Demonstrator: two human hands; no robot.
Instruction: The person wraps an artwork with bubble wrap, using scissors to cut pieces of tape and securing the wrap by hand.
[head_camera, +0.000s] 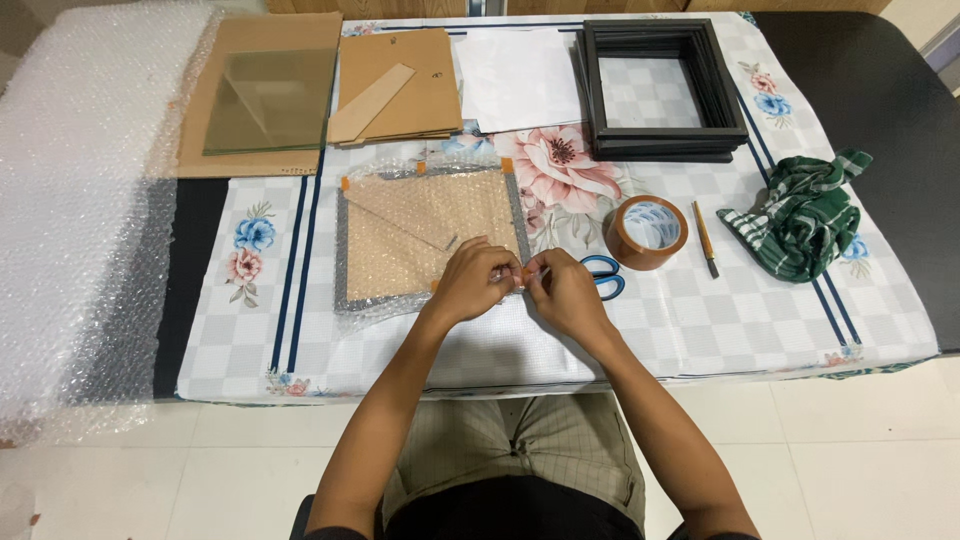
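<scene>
Head view — table: a table (880, 330) under a checked cloth with flower prints, seen from above, with the person's lap at its near edge.
Wrapped parcel: a flat square frame wrapped in bubble wrap (425, 240) lies near the middle of the cloth; bits of orange tape sit at its upper corners.
Left hand: the left hand (475, 280) rests on the parcel's lower right corner, fingers curled and pinched together on something small and pale at that corner.
Right hand: the right hand (560, 290) is just beside it, thumb and fingers nipped shut on the same small piece — the two hands touch at the fingertips.
What they hold: too small and too covered by the fingers to tell what it is.
Scissors: blue-handled scissors (605, 275) lie partly under the right hand; only the handle loops show.
Tape roll: a brown tape roll (647, 232) stands on the cloth right of the hands, a pencil (705, 238) just beyond it.
Cloth rag: a crumpled green striped rag (805, 215) near the right edge.
Stack of frames: black frames (662, 88) piled at the far side, nothing inside them — the cloth shows through.
Far left: a glass pane (270, 100) on cardboard (205, 110), brown backing boards (395, 85) and white paper (520, 75) beside it.
Bubble wrap sheet: a large sheet (80, 200) covers the left end, cut off by the picture's edge.
</scene>
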